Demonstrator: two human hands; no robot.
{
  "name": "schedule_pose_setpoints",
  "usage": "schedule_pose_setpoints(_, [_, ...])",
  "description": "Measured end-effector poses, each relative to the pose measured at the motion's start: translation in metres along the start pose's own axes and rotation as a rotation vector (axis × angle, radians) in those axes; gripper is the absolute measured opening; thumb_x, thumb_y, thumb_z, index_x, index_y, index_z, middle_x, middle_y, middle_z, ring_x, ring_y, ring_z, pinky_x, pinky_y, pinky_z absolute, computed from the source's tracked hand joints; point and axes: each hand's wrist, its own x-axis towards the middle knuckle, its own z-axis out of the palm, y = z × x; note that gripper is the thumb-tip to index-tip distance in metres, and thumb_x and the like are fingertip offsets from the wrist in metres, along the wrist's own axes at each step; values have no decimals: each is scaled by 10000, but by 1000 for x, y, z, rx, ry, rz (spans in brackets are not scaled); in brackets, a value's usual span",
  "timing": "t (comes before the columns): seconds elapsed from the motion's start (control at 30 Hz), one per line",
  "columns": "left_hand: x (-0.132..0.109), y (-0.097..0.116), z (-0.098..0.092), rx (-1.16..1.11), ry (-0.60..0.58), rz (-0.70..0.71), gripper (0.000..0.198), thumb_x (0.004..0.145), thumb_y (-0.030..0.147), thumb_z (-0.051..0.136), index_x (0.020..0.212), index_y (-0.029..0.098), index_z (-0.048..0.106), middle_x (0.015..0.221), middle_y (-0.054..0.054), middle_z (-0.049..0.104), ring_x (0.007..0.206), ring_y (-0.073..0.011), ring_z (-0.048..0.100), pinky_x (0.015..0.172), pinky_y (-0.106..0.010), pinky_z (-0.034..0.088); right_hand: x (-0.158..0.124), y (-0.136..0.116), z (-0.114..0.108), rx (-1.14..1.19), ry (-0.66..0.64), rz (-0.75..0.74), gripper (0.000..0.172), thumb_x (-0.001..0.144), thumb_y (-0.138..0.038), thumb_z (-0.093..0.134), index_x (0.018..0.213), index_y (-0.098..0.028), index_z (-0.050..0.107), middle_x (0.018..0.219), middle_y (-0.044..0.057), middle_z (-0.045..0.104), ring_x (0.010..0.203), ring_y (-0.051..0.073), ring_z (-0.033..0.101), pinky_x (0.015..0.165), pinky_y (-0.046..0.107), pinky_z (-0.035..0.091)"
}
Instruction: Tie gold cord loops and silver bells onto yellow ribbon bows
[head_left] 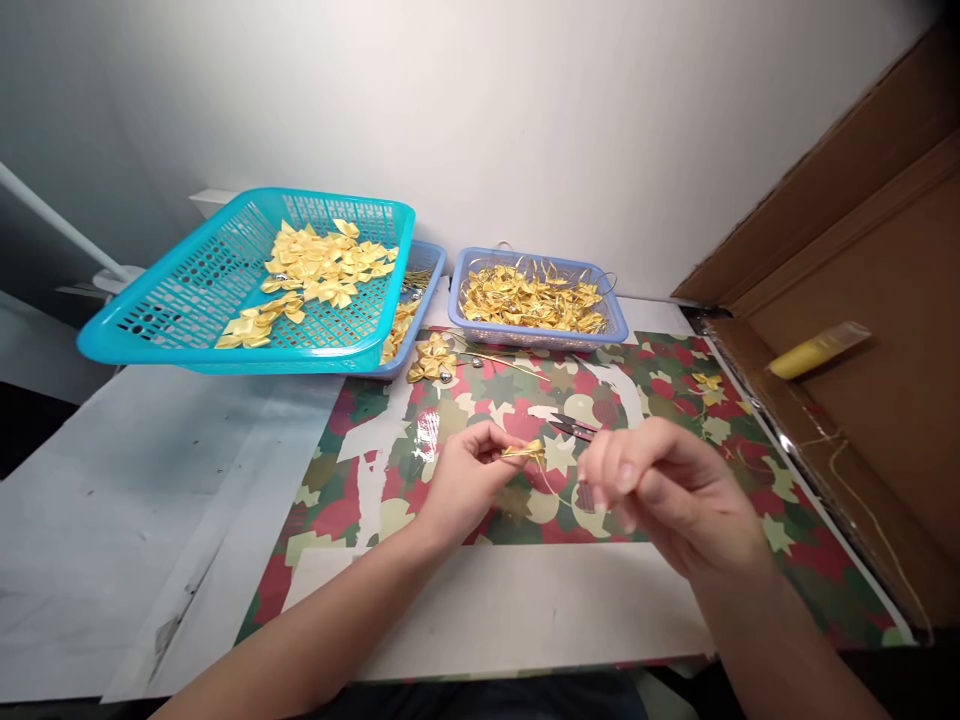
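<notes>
Between the thumb and fingers of my left hand is a small yellow ribbon bow. A thin golden strand trails down from the bow towards the right. My right hand, a little blurred, is raised to the right of the bow with its fingers closed in a pinch. What it pinches, if anything, is too fine to see. Dark-bladed snips lie on the patterned sheet just beyond my right hand, their rear end hidden by it. Farther back lies a small pile of yellow bows, with silver bells beside it.
A turquoise basket of bows rests partly over a blue basket at the left. Another blue basket holds bows with golden loops. Cardboard walls the right side, with a yellow tube against it. A patterned sheet covers the table.
</notes>
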Motion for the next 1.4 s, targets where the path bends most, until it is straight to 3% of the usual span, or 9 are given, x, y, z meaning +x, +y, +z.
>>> schedule_pose_setpoints(0.17, [3,1,-1,-101,10,-73,250,659,201,749,831,186,569,706,25,677,630,-89,598,568,-175,453,-19,25,-2,204,-161,252,125,928,-299,564,858,-202,601,604,-24,520,540,117,512,552,285,461])
schedule_pose_setpoints(0.33, [6,-1,-2,-112,18,-110,200,652,209,749,705,170,560,682,21,662,617,-83,597,591,-181,471,-28,34,-8,317,-236,378,193,903,-359,587,810,-193,554,595,-41,497,446,70,399,481,239,415])
schedule_pose_setpoints(0.47, [7,-1,-5,-43,9,-180,127,680,249,729,725,138,689,725,-26,703,659,-98,626,668,-204,501,-26,38,-15,220,-101,411,211,897,-368,592,790,-192,549,576,-55,455,458,73,408,482,226,396])
schedule_pose_setpoints(0.57, [7,1,-6,15,-20,-240,166,677,243,725,797,129,737,821,-53,737,707,-118,649,710,-225,514,-22,48,-13,-82,125,458,213,918,-355,550,781,-192,544,614,-35,485,532,92,460,513,225,381])
schedule_pose_setpoints(0.63, [7,2,-6,65,-47,-268,214,664,219,723,856,126,742,869,-66,748,746,-146,669,723,-248,523,-20,57,-8,-312,251,434,215,923,-327,525,760,-190,548,644,-20,507,563,101,461,518,226,361])
schedule_pose_setpoints(0.7, [6,1,-6,130,-76,-265,254,653,200,723,894,121,734,870,-75,755,759,-172,681,710,-265,529,-19,65,-2,-492,298,383,201,915,-289,517,750,-187,567,670,-6,544,589,112,477,535,235,366])
schedule_pose_setpoints(0.9, [3,-4,-9,369,-117,-155,262,706,210,686,953,138,733,799,-59,760,705,-180,684,597,-242,507,-23,78,4,-814,255,247,153,884,-172,524,765,-183,620,702,18,622,660,148,544,585,250,389])
schedule_pose_setpoints(1.17, [3,-7,-7,377,-106,-57,212,739,300,709,893,161,753,881,-63,771,771,-191,700,654,-252,538,-23,80,7,-899,229,165,164,878,-115,511,750,-180,590,669,11,622,638,143,554,596,241,389])
schedule_pose_setpoints(1.4, [2,-1,-3,243,-85,-168,196,702,276,735,849,147,756,883,-63,779,786,-182,711,674,-230,546,-20,79,7,-884,239,144,177,867,-104,498,716,-181,547,642,-1,581,615,131,521,583,233,368])
